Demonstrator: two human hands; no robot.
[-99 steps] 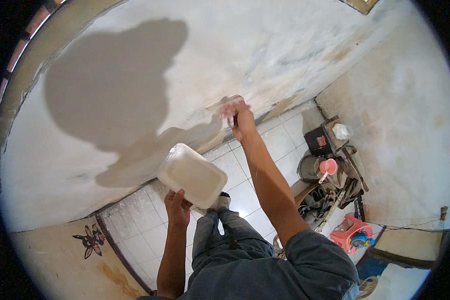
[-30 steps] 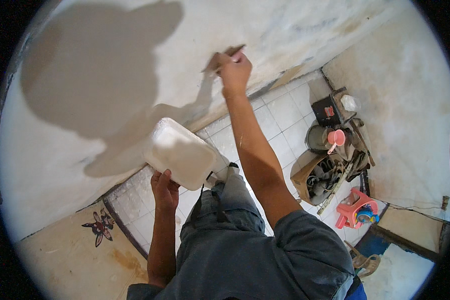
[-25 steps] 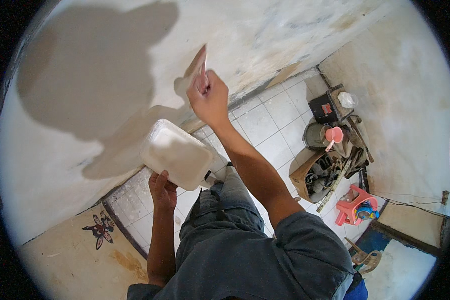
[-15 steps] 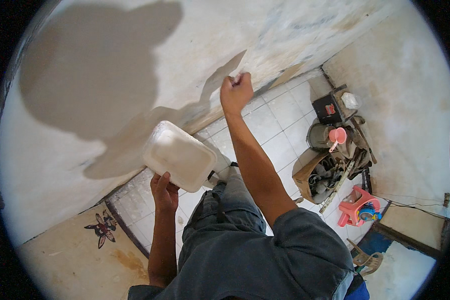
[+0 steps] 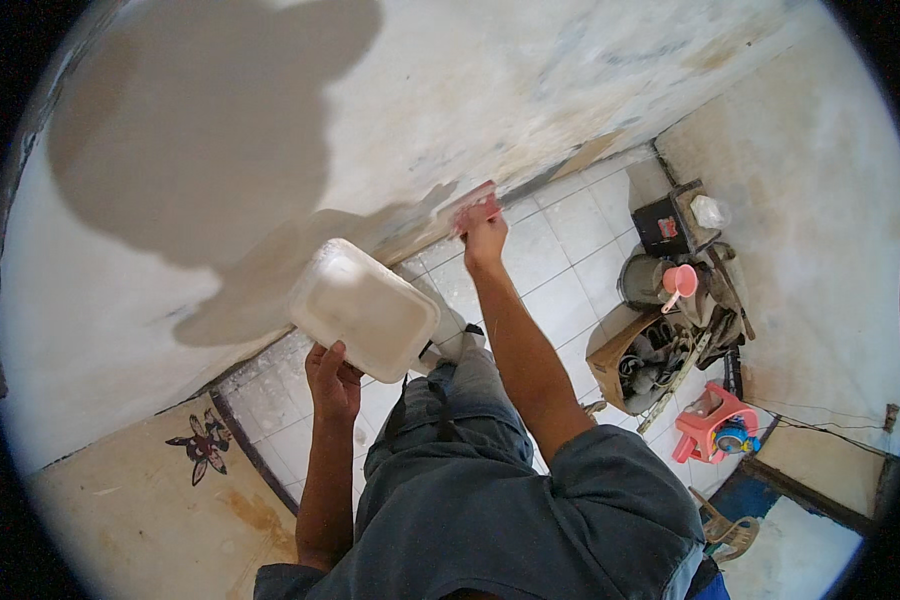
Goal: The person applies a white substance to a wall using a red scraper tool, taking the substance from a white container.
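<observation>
My left hand (image 5: pixel 333 383) grips the near edge of a shallow white tray (image 5: pixel 407 352), thumb on top and fingers underneath. The tray is rectangular with rounded corners and tilts a little; pale material seems to coat its inside. My right hand (image 5: pixel 486 245), arm stretched forward, is closed round a flat reddish putty spreader (image 5: pixel 472 208) with whitish smears. The spreader is close to the lower part of the patchy white wall (image 5: pixel 410 110); whether its edge touches the wall I cannot tell. Its outline is slightly blurred.
To the right, a cardboard box (image 5: pixel 610 362) of dusty items stands by a bucket (image 5: pixel 642 280) with a pink dipper (image 5: pixel 679 284). Beyond is a black box (image 5: pixel 662 225). A pink stool (image 5: pixel 710 425) holds a blue object. White floor tiles (image 5: pixel 530 250) lie below.
My right hand has lowered from the wall toward its base and turned, so the spreader's reddish face now shows. The left hand and tray have barely shifted.
</observation>
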